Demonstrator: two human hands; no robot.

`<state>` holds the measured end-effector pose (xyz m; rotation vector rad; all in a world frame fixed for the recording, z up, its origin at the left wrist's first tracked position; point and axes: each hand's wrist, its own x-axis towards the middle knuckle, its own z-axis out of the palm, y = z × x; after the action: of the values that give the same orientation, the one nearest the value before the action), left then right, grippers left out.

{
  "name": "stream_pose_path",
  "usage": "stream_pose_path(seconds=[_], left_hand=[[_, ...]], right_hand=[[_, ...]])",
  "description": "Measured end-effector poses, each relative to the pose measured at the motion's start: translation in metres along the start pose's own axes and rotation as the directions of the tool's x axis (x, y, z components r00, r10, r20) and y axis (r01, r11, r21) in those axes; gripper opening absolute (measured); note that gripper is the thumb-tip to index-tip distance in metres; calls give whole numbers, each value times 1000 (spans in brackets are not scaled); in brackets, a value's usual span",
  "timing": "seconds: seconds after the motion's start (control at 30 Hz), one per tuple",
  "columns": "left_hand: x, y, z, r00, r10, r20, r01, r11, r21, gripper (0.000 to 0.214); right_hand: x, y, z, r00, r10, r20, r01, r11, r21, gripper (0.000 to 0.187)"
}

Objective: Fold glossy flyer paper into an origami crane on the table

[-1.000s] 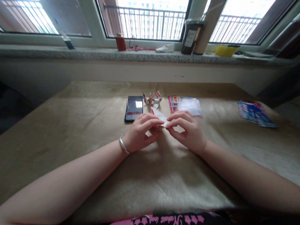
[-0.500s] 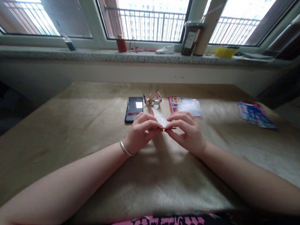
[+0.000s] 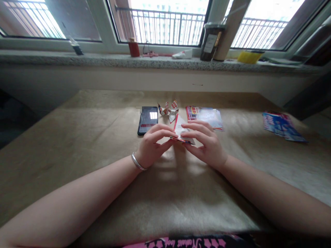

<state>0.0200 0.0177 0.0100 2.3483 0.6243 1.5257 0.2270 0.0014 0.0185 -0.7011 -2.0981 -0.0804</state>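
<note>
Between my two hands is a folded piece of printed paper (image 3: 181, 128), its white side facing up and a red strip along one edge. My left hand (image 3: 157, 140), with a silver bangle at the wrist, pinches its left end between thumb and fingers. At the right end, my right hand (image 3: 204, 142) has its thumb beneath and its fingers over the top. A colourful printed edge shows along the near fold. Just beyond the sheet stands a folded paper shape (image 3: 168, 109) with orange and white print.
A phone (image 3: 148, 120) lies left of the folded shape. Printed leaflets (image 3: 205, 117) are stacked behind my right hand, with more blue leaflets (image 3: 281, 126) at the far right. On the windowsill (image 3: 103, 61) stand a red container (image 3: 133, 48) and a dark jar (image 3: 209, 43).
The paper has turned and tilted between my hands, so its near fold now slants down to the right. My left fingers have shifted slightly left, and my right fingers have spread a little.
</note>
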Motion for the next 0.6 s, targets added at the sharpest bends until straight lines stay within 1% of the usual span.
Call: stream_pose_path(seconds=[0.13,0.43,0.6], left_hand=[[-1,-1,0,1000,-25,7,25,1000,-4,6],[0,1,1,999,-35,37,35,999,-9,6],[-1,1,0,998,-56,7,56,998,13,5]], right_hand=[[-2,3,1,1000,-22,9,21,999,24,22],[-2,2,2,1000,-2,-7,2,1000,-7,16],[0,1,2,1000,7,-18,-7,1000,-27,14]])
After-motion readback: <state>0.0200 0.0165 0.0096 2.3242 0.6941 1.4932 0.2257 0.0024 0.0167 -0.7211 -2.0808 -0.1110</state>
